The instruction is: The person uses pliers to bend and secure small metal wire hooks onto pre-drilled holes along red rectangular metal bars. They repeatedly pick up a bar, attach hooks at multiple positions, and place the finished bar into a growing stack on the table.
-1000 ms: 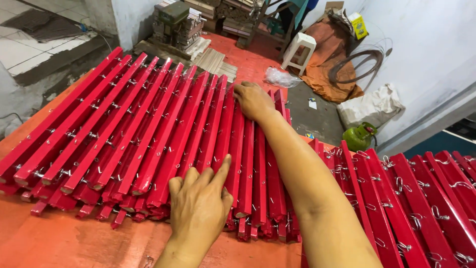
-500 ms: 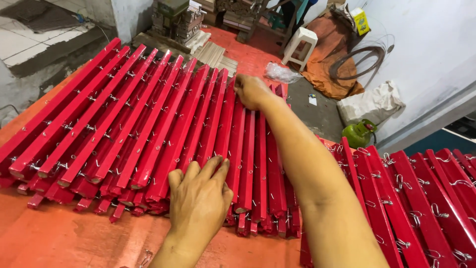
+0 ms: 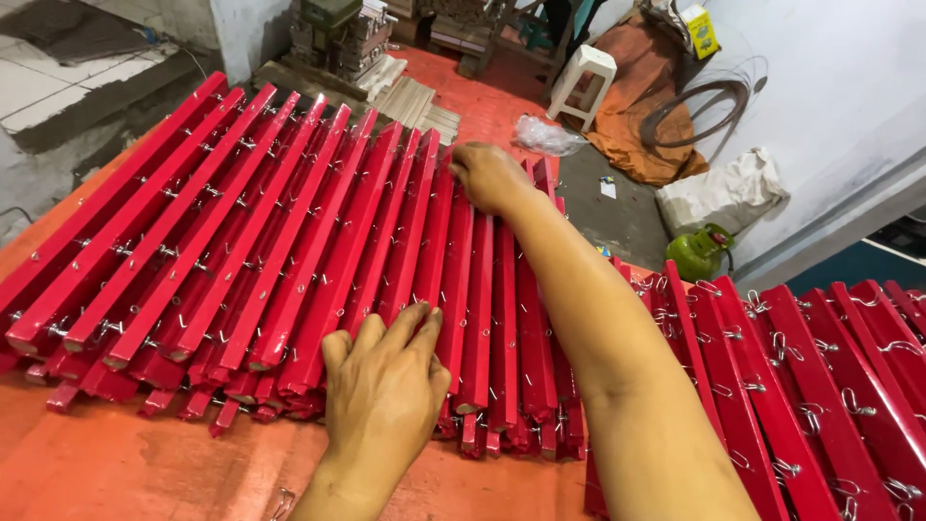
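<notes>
Both hands flat, gripping nothing: left hand (image 3: 386, 386) on near ends, right hand (image 3: 490, 177) on far ends of red hooked slats (image 3: 289, 260) stacked centre-left on orange bench (image 3: 125, 463); uneven push could topple stack, hooks snag fingers.

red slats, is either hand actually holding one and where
Neither grips one. The left hand lies flat on the near ends of the red slats; the right hand presses their far ends.

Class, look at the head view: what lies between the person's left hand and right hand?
Only red painted slats, laid side by side with small metal hooks; the left hand rests at their near ends, the right hand at their far ends.
</notes>
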